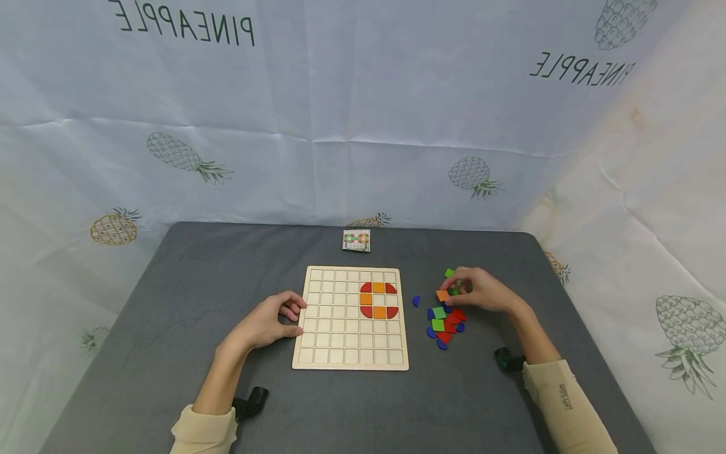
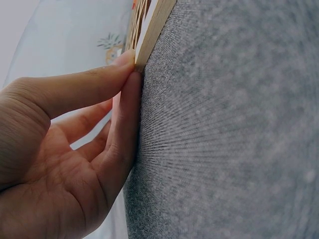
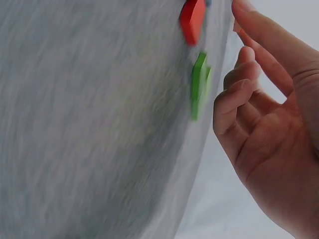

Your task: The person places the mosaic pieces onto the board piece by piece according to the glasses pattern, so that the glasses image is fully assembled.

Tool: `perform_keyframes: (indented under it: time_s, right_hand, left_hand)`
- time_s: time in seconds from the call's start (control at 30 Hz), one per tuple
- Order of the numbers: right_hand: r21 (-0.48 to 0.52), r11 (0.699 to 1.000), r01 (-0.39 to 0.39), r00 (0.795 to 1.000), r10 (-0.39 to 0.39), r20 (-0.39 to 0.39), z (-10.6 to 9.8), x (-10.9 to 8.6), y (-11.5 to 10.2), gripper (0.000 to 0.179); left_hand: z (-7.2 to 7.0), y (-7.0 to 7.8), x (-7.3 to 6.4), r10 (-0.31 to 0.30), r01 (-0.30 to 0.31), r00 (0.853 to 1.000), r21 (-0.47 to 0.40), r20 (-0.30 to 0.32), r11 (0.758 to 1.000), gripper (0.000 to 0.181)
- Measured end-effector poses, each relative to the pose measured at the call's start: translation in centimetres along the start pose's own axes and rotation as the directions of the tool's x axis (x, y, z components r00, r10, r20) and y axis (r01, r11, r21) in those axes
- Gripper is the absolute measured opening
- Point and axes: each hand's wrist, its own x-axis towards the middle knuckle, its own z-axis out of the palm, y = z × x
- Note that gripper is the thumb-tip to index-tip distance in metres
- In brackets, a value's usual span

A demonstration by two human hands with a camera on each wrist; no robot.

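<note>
a pale wooden board (image 1: 334, 341), ruled into squares, lies flat, its left edge pinched by the left hand (image 1: 268, 320). toward its far right corner, four red rounded pieces (image 1: 366, 312) and three orange squares (image 1: 366, 299) form a c. the right hand (image 1: 481, 290) pinches another orange square (image 1: 442, 295) by loose red, green and blue pieces (image 1: 438, 325) right of the board.

Soft light, smeared close-up

We get bright, even light in the head view, cooler on the back curtain (image 1: 363, 75), with a soft shadow beside the right sleeve (image 1: 567, 403). Our right wrist view blurs the bench (image 3: 89, 124) and a green tile (image 3: 198, 82); our left softens rightward.
</note>
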Motion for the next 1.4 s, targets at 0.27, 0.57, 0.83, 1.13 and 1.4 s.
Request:
perform_keyframes:
  time_s: [0.27,0.57,0.83,1.13,1.4]
  right_hand:
    - [0.049,0.998,-0.030,1.000,0.031,-0.005,1.4,1.6,-2.7,0.026]
    - [0.071,0.996,-0.052,0.998,0.051,0.028,3.1,3.7,-4.7,0.029]
    - [0.059,0.998,-0.037,0.999,0.035,0.033,4.8,5.4,-5.9,0.028]
    - [-0.019,1.000,-0.023,0.997,0.024,0.072,6.0,6.4,-6.9,0.029]
    - [-0.083,0.996,-0.028,0.996,0.035,0.077,6.3,6.6,-7.9,0.025]
  left_hand:
    - [-0.2,0.0,0.1,-0.003,0.003,1.000,0.001,0.004,1.000,0.041]
    - [-0.2,0.1,0.0,-0.008,0.008,1.000,-0.004,0.006,1.000,0.041]
    - [-0.1,0.2,0.0,-0.002,0.002,1.000,0.004,0.001,1.000,0.041]
    - [-0.1,0.0,0.0,0.002,-0.002,1.000,0.009,0.002,1.000,0.041]
    - [-0.1,0.1,0.0,0.001,-0.001,1.000,0.005,-0.001,1.000,0.041]
